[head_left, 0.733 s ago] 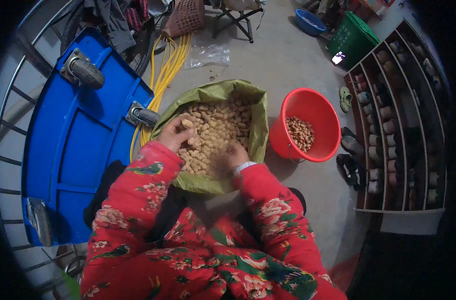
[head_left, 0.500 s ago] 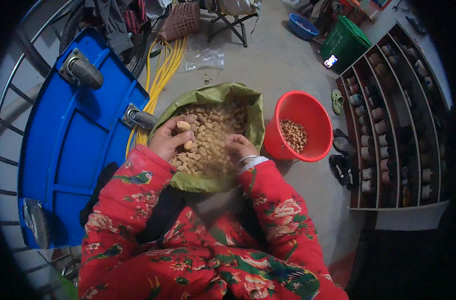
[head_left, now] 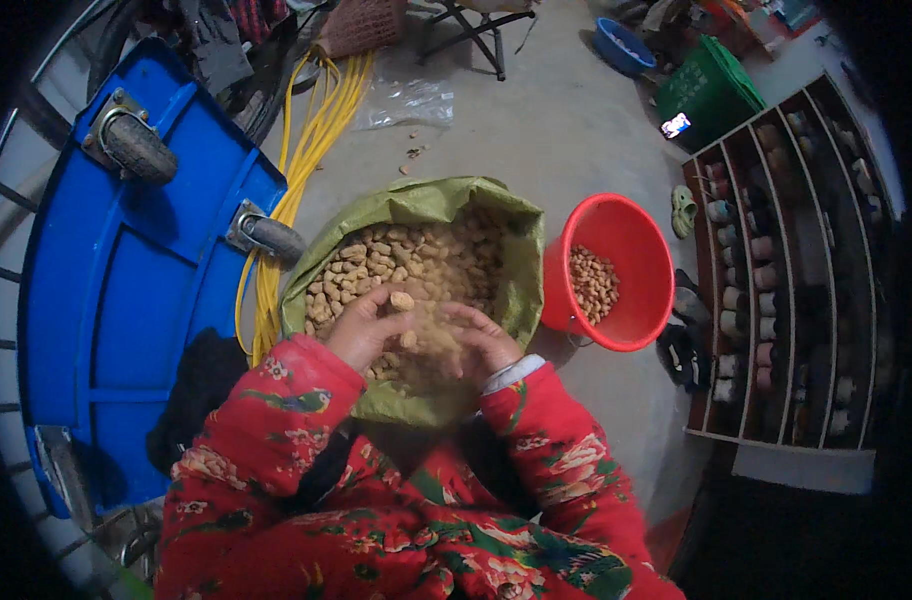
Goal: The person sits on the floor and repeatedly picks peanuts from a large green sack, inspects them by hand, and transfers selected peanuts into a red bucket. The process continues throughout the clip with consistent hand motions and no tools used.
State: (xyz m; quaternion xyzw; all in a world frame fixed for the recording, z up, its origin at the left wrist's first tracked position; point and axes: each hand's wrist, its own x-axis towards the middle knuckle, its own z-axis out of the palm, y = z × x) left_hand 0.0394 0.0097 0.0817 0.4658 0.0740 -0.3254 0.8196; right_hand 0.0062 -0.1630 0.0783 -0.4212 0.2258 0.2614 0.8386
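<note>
Over the near part of a green woven sack point(head_left: 521, 205), my left hand point(head_left: 364, 332) is closed on unshelled peanuts point(head_left: 402, 300), one held up at the fingertips and another below it. Facing it from the right, my right hand point(head_left: 488, 340) has its fingers reaching toward the left one, loosely bent and apart, with nothing visible in them. A hazy smear covers its fingertips. Many peanuts in their shells point(head_left: 376, 258) fill the sack, whose mouth is rolled wide. To its right, a red bucket point(head_left: 648, 290) holds small shelled-looking kernels point(head_left: 593, 284).
An upturned blue platform cart point(head_left: 141, 300) with casters stands at the left beside yellow hose or cable point(head_left: 301, 190). A shoe rack point(head_left: 766, 430) is at the right, with green clogs point(head_left: 683, 212) near it. Farther back are a green bin point(head_left: 711, 90) and blue basin point(head_left: 624, 48).
Both hands have moved closer together and lower over the sack. My left hand has shifted right, still with peanuts in it. The view has tilted slightly.
</note>
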